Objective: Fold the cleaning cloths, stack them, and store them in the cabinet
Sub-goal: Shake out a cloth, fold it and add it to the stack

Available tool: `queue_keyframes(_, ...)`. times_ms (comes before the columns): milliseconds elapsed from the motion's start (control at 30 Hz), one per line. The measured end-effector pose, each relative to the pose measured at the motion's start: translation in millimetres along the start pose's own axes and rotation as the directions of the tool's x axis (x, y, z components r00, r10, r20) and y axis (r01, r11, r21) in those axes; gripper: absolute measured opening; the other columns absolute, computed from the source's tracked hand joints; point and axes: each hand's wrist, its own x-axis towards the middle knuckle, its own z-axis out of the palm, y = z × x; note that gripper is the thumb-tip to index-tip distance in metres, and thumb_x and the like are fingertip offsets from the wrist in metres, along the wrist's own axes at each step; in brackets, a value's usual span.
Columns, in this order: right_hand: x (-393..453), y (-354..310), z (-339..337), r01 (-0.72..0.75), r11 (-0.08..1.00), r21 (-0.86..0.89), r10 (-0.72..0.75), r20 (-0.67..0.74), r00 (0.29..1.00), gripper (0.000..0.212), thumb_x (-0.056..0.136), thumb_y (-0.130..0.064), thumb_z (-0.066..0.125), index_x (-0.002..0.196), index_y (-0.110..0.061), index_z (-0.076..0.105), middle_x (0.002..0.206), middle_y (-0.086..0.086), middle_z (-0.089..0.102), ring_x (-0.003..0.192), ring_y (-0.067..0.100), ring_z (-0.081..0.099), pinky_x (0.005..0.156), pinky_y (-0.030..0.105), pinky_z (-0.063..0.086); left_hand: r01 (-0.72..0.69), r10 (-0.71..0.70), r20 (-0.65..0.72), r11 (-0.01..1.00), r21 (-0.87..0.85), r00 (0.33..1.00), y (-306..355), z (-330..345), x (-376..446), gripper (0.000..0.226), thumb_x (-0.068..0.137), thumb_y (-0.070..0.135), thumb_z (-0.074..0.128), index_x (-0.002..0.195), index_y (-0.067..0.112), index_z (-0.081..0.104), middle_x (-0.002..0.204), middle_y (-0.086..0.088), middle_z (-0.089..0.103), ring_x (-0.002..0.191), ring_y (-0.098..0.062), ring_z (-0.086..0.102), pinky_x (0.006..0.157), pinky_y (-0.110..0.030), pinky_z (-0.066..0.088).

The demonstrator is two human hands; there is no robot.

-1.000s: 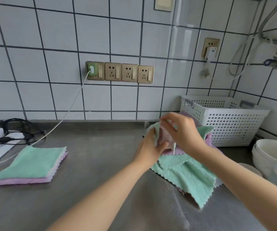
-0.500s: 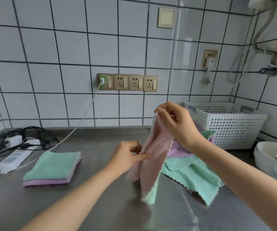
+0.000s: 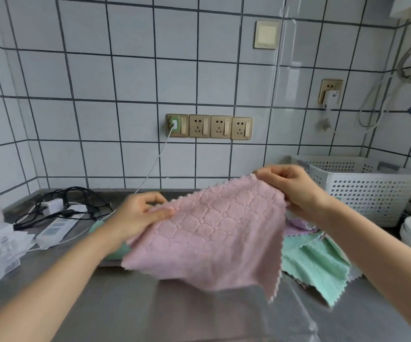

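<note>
Pink cloth (image 3: 214,233) spread open above the steel worktop (image 3: 199,312), pinched at the top corners by both hands, left (image 3: 137,213) and right (image 3: 290,186), with loose green cloths (image 3: 315,265) heaped beneath at right.

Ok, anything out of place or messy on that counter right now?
Nothing damaged or spilled. The unfolded cloths lie in a loose heap beside the basket, and tangled cables sit far left. Both hands hold the pink cloth spread.

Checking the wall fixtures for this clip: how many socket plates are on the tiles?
5: four side by side in a row, the leftmost with a charger plugged in, and one higher right, holding an adapter.
</note>
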Motion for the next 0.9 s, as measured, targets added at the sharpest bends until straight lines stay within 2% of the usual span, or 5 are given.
queue_keyframes(233,16,12,-10,-0.147,0.933,0.328,0.157,-0.005,0.988,0.031,0.075,-0.032,0.069,0.087,-0.003,0.071,0.075,0.023,0.057,0.061,0.026,0.060,0.056,0.027,0.053,0.133,-0.148,-0.004,0.904,-0.407,0.989,21,-53,7,0.047,0.048,0.034,0.090,0.086,0.012,0.074,0.079,-0.006,0.075,0.065,-0.018,0.070,0.055,-0.023,0.056)
queue_keyframes(433,25,78,-13,-0.254,0.857,-0.448,0.230,-0.108,0.967,0.030,0.081,-0.025,0.075,0.059,-0.008,0.063,0.040,0.000,0.047,0.032,0.011,0.037,0.035,0.016,0.030,0.384,-0.386,-0.066,0.923,-0.038,0.920,-49,-48,8,0.019,0.083,0.014,0.070,0.067,0.015,0.061,0.057,0.003,0.056,0.047,-0.007,0.051,0.045,-0.016,0.042)
queue_keyframes(700,43,152,19,-0.471,0.877,-0.091,0.462,-0.107,0.881,0.018,0.088,-0.001,0.062,0.099,0.013,0.062,0.079,0.020,0.073,0.073,0.030,0.073,0.065,0.030,0.061,0.576,-0.550,-0.273,0.817,0.022,0.790,-130,-29,27,0.020,0.079,0.003,0.072,0.065,0.006,0.058,0.060,-0.011,0.050,0.045,-0.019,0.047,0.046,-0.030,0.054)
queue_keyframes(800,54,162,32,-0.422,0.894,-0.147,0.403,-0.142,0.904,0.031,0.087,-0.002,0.063,0.117,0.005,0.057,0.096,0.016,0.066,0.084,0.024,0.065,0.083,0.037,0.057,0.502,-0.452,-0.438,0.865,-0.004,0.777,-138,-18,47,0.015,0.080,0.002,0.068,0.094,0.007,0.064,0.092,-0.018,0.059,0.074,-0.023,0.060,0.076,-0.049,0.058)
queue_keyframes(900,46,170,43,-0.257,0.785,-0.564,0.258,-0.079,0.963,0.041,0.086,-0.004,0.062,0.126,-0.006,0.056,0.100,0.008,0.060,0.088,0.019,0.057,0.093,0.038,0.050,0.408,-0.348,-0.231,0.860,0.307,0.909,-142,1,35,0.078,0.084,0.021,0.067,0.149,0.024,0.025,0.152,-0.003,0.033,0.137,-0.017,0.036,0.110,-0.032,0.031)
